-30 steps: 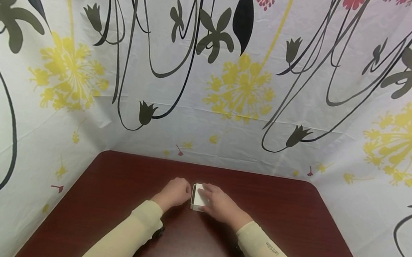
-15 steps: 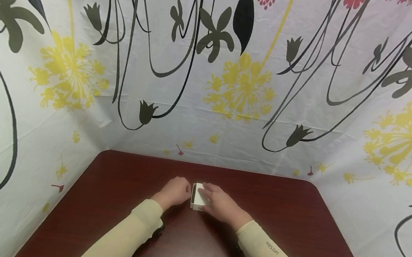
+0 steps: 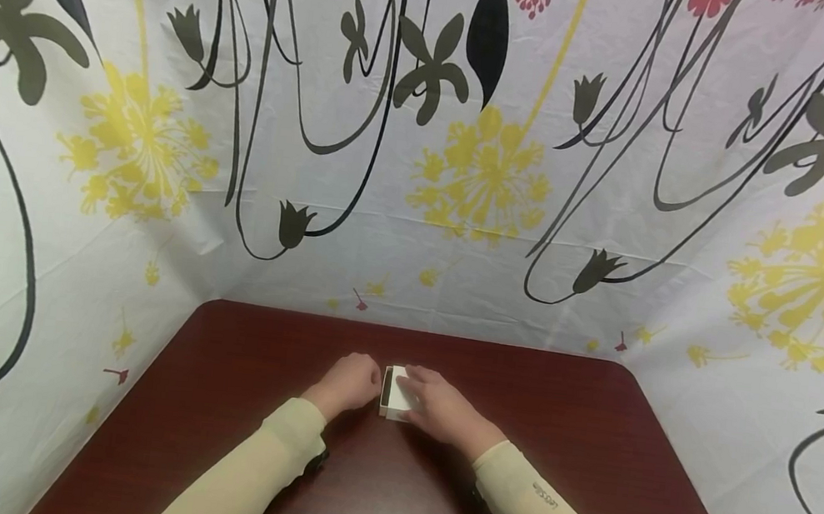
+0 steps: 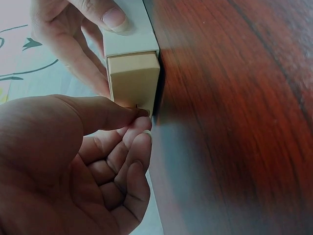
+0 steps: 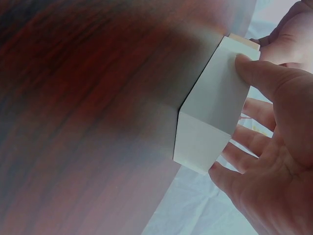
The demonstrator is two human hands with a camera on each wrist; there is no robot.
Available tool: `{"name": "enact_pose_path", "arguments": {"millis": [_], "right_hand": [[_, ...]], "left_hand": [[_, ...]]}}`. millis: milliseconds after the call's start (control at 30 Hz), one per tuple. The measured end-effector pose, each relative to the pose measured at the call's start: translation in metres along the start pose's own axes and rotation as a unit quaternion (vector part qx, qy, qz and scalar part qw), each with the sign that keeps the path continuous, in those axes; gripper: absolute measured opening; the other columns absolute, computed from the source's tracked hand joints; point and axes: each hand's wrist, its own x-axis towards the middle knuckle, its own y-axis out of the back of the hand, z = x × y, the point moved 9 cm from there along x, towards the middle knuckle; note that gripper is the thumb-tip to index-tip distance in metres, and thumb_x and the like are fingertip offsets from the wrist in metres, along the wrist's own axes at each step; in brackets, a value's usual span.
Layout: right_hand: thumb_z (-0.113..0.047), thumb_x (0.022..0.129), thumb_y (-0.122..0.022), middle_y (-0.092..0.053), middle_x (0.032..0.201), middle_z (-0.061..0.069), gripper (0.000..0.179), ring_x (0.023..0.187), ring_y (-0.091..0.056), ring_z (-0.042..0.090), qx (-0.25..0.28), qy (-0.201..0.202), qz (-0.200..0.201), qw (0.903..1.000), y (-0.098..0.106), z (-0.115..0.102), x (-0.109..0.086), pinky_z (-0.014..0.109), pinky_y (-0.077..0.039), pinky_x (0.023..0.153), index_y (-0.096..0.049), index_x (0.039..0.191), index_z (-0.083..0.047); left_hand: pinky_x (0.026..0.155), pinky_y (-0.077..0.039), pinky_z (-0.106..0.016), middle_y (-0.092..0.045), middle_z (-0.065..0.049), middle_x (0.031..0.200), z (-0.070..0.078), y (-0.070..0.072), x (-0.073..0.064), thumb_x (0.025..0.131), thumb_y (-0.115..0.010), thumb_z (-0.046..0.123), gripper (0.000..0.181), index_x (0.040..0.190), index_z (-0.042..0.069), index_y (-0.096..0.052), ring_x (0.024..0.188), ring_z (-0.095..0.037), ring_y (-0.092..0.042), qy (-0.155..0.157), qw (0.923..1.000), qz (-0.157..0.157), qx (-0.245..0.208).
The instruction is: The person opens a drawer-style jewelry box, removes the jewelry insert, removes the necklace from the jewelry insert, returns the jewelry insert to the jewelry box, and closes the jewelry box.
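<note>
A small white sliding drawer box (image 3: 400,406) lies on the table, its cream inner drawer (image 4: 134,73) poking a little out of the left end. My right hand (image 3: 441,407) holds the white sleeve, thumb (image 5: 257,73) on the near side and fingers on top and far side. At the drawer's face, my left hand (image 3: 354,381) pinches with thumb and index finger at a tiny pull, mostly hidden by the fingertips. Its other fingers are curled in, as the left wrist view shows. What the box holds is hidden.
The dark red-brown wooden table (image 3: 260,341) has rounded far corners. Behind it and at both sides hangs a white cloth (image 3: 360,176) printed with flowers and stems.
The inner drawer has slid slightly further left out of the sleeve, and my left hand has shifted left by a hair with it. My right hand has stayed put.
</note>
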Motion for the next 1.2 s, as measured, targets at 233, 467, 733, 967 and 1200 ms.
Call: {"name": "enact_pose_path", "arguments": {"millis": [233, 467, 733, 967, 1200], "right_hand": [[-0.017, 0.096, -0.088, -0.059, 0.153, 0.030, 0.059, 0.140, -0.060, 0.045, 0.008, -0.004, -0.003, 1.0000, 0.0005, -0.0003, -0.0001, 0.053, -0.052, 0.114, -0.067, 0.148, 0.000], [-0.016, 0.096, -0.088, -0.059, 0.153, 0.030, 0.059, 0.140, -0.060, 0.045, 0.011, -0.004, -0.005, 0.9999, 0.0016, -0.0013, -0.0002, 0.053, -0.051, 0.115, -0.066, 0.148, 0.000], [-0.017, 0.096, -0.088, -0.059, 0.153, 0.030, 0.059, 0.140, -0.060, 0.045, 0.010, -0.005, -0.004, 0.9999, 0.0019, -0.0014, 0.0000, 0.053, -0.052, 0.114, -0.067, 0.148, 0.000], [-0.017, 0.096, -0.088, -0.058, 0.154, 0.031, 0.058, 0.141, -0.059, 0.047, 0.017, -0.008, -0.005, 0.9998, 0.0003, -0.0014, -0.0002, 0.055, -0.051, 0.115, -0.067, 0.148, 0.001], [-0.022, 0.098, -0.087, -0.057, 0.155, 0.030, 0.060, 0.143, -0.057, 0.046, 0.017, -0.013, -0.011, 0.9997, -0.0004, -0.0005, 0.0004, 0.054, -0.049, 0.117, -0.065, 0.150, -0.001]], "left_hand": [[0.055, -0.037, -0.032, -0.035, 0.007, 0.053, -0.0010, -0.0016, 0.0006, 0.097, -0.069, 0.008, 0.046, 0.058, 0.019, -0.048, 0.050, -0.014, -0.036, 0.004, 1.0000, -0.002, -0.005], [0.056, -0.039, -0.032, -0.036, 0.007, 0.052, -0.0018, -0.0002, -0.0002, 0.096, -0.069, 0.007, 0.045, 0.057, 0.019, -0.048, 0.050, -0.014, -0.038, 0.005, 1.0000, -0.002, -0.005], [0.056, -0.038, -0.032, -0.035, 0.008, 0.051, -0.0014, 0.0018, -0.0013, 0.095, -0.067, 0.007, 0.045, 0.057, 0.019, -0.048, 0.050, -0.014, -0.038, 0.001, 1.0000, 0.004, -0.005], [0.056, -0.041, -0.032, -0.040, 0.009, 0.051, -0.0050, -0.0009, 0.0002, 0.094, -0.068, 0.007, 0.043, 0.057, 0.020, -0.050, 0.050, -0.013, -0.041, 0.002, 1.0000, 0.002, -0.006], [0.057, -0.040, -0.032, -0.040, 0.008, 0.052, -0.0042, 0.0014, -0.0020, 0.095, -0.068, 0.007, 0.044, 0.057, 0.020, -0.050, 0.050, -0.013, -0.041, 0.003, 1.0000, 0.001, -0.009]]}}
